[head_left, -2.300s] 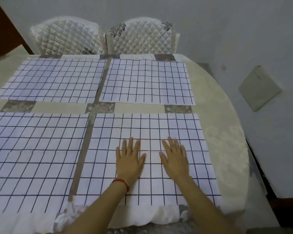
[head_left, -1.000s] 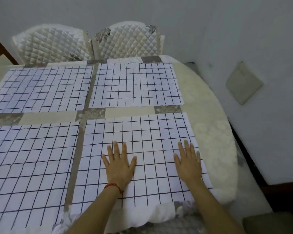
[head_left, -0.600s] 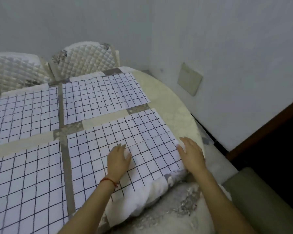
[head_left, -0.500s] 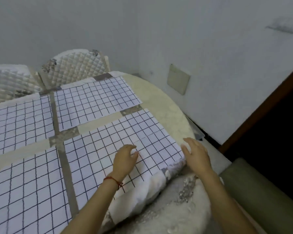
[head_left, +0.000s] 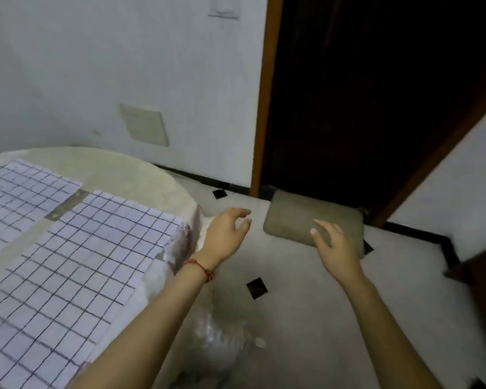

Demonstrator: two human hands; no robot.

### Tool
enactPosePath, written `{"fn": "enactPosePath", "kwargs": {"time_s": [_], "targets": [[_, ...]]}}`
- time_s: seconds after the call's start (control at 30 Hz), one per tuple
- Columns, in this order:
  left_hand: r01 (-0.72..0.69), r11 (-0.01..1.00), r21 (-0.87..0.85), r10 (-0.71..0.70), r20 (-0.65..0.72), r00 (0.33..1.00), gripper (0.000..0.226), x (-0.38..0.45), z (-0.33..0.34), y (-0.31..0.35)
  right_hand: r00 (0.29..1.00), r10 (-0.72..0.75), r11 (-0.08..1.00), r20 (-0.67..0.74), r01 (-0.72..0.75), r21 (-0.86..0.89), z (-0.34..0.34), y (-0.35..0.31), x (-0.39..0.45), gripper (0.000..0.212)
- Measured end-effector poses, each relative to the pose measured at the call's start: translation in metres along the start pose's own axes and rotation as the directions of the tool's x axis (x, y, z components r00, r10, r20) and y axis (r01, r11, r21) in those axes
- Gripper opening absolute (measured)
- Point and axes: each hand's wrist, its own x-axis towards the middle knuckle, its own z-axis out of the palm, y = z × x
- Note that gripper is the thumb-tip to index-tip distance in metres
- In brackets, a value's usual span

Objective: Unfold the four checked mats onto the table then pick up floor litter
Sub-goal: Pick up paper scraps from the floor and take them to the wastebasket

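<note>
Near checked mat (head_left: 76, 265): flat on desk (head_left: 141, 175), lower left, long axis running toward upper right. Far checked mat (head_left: 26, 189): left edge. Left hand (head_left: 225, 234), right hand (head_left: 334, 245): relaxed, empty, above floor (head_left: 306, 304), centre frame.

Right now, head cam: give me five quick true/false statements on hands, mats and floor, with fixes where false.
1. Both hands are off the table. True: the left hand and right hand hang over the floor.
2. The right hand grips a piece of litter. False: its fingers are spread and hold nothing.
3. A checked mat lies flat at the table's near edge. True.
4. The olive cushion sits on the table. False: it lies on the floor by the dark doorway.
5. A red string circles the right wrist. False: the red string is on the left wrist.
</note>
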Motion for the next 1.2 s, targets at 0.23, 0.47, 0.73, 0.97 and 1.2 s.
{"fn": "enactPosePath", "kwargs": {"time_s": [0.23,0.47,0.73,0.97,1.2], "targets": [[0.008,1.000,-0.005,-0.007,0.274,0.962,0.033,-0.022,0.120,0.054,0.963,0.242,0.970,-0.117,-0.243,0.010,-0.087,0.129,-0.066,0.036],[0.288,0.953,0.094,-0.298,0.456,0.839,0.030,-0.091,0.219,0.031,0.875,0.482,0.876,0.047,-0.482,-0.006,-0.119,0.246,-0.133,0.036],[0.548,0.819,0.169,-0.558,0.454,0.695,0.033,-0.124,0.250,-0.003,0.767,0.589,0.806,0.254,-0.581,-0.113,-0.110,0.313,-0.129,0.037],[0.728,0.676,0.113,-0.696,0.422,0.581,0.021,-0.102,0.260,-0.041,0.709,0.570,0.818,0.415,-0.537,-0.206,-0.083,0.331,-0.052,0.037],[0.809,0.583,0.068,-0.774,0.348,0.528,0.025,-0.062,0.258,-0.053,0.670,0.494,0.870,0.555,-0.382,-0.313,-0.069,0.316,0.044,0.037]]}}
